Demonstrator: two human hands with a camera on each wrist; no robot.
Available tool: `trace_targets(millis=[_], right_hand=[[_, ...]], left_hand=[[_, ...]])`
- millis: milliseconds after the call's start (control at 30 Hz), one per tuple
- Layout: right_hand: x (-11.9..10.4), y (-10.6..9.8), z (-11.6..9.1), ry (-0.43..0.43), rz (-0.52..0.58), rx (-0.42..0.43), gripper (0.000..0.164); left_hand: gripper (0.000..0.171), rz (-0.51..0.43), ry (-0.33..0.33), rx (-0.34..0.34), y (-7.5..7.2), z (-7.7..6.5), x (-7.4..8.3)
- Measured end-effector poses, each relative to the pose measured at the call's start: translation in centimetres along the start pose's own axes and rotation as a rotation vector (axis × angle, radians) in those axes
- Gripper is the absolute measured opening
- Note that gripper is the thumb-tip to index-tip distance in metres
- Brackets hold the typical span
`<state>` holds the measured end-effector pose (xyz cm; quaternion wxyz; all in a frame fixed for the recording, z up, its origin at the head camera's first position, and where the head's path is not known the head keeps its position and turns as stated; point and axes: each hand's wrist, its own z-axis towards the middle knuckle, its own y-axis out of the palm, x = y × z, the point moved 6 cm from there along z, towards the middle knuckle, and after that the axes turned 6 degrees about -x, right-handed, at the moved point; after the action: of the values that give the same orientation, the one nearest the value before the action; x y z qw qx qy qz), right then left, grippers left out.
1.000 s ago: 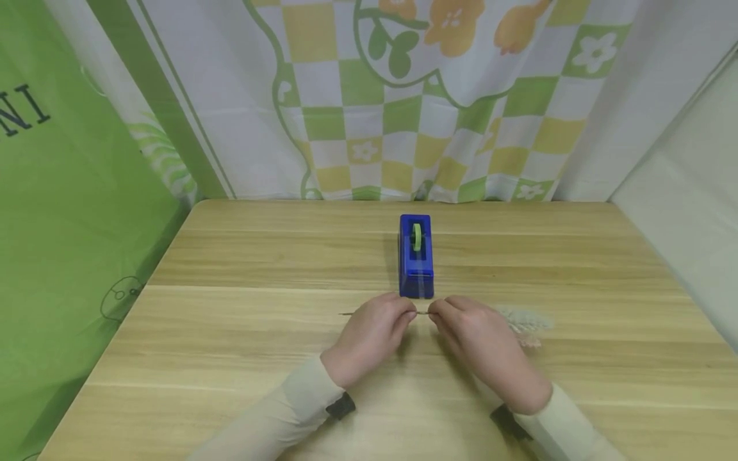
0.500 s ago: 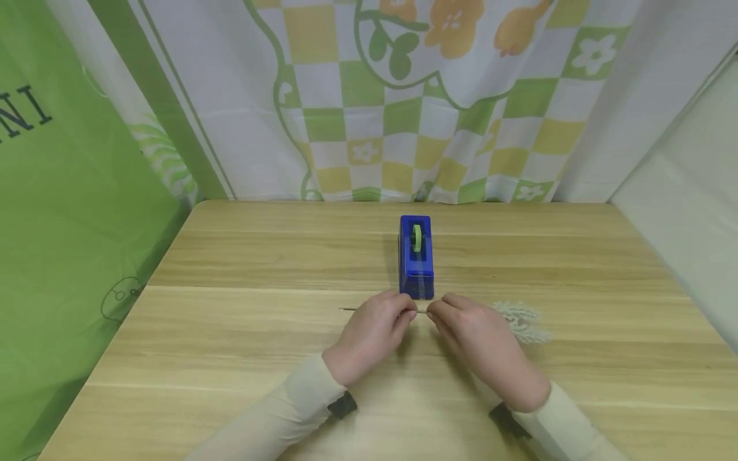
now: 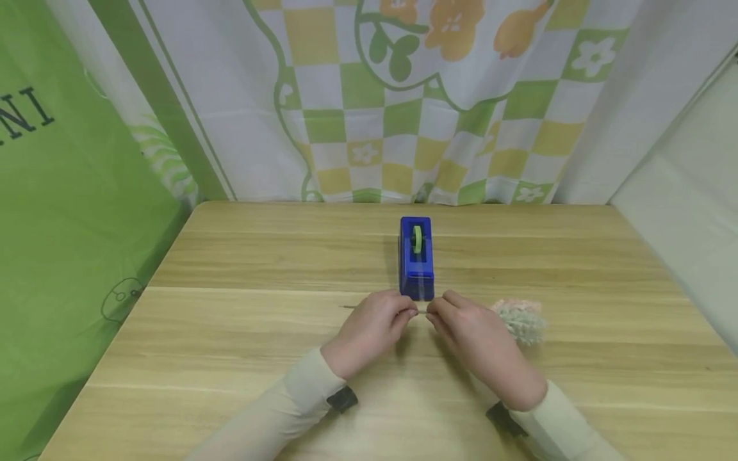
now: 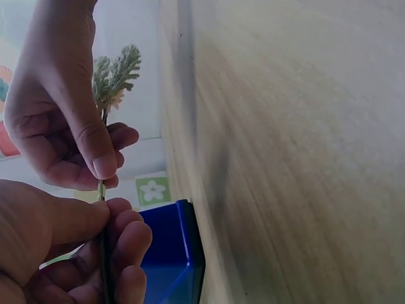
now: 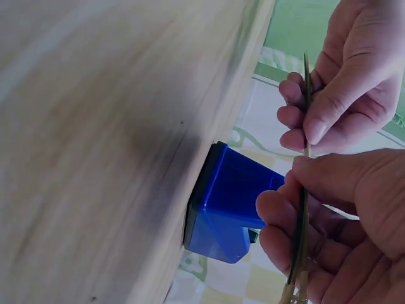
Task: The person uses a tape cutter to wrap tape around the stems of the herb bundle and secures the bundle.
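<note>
Both hands pinch one thin sprig stem above the table, held roughly level. My left hand (image 3: 371,330) grips it between thumb and curled fingers, and the bare stem end (image 3: 348,307) sticks out to the left. Close beside it, my right hand (image 3: 484,342) pinches the stem nearer the flower head. Pale green leaves with peach petals (image 3: 521,320) show past the right hand. In the left wrist view, a paler, glossy stretch of stem (image 4: 102,189) lies between the two sets of fingertips. The right wrist view shows the stem's narrow tip (image 5: 306,63) beyond the left hand.
A blue tape dispenser (image 3: 416,286) stands just beyond the fingertips, with a yellow-green tape roll (image 3: 418,239) in it. The wooden table (image 3: 254,256) ends at a checked, flowered curtain (image 3: 363,89). A green cloth (image 3: 75,211) hangs at the left.
The sprig has turned about its stem: its peach petals, first below the leaves, then out of sight, now show above them. The stem's left end has risen slightly. Both hands stay nearly in place.
</note>
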<state>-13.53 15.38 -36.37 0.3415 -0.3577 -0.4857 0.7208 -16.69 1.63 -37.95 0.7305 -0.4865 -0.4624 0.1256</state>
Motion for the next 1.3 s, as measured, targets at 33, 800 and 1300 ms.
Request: trace_targets(millis=[33, 800, 1300], right_hand=[[0.03, 0.04, 0.01, 0.006, 0.002, -0.010, 0.005], [0.54, 0.23, 0.51, 0.000, -0.005, 0.034, 0.007], [0.66, 0.05, 0.68, -0.006, 0.000, 0.041, 0.007]], left_hand=[[0.016, -0.005, 0.004, 0.005, 0.02, 0.03, -0.04], [0.016, -0.003, -0.025, 0.055, -0.18, 0.43, -0.25], [0.012, -0.075, -0.059, 0.065, -0.32, 0.62, -0.63]])
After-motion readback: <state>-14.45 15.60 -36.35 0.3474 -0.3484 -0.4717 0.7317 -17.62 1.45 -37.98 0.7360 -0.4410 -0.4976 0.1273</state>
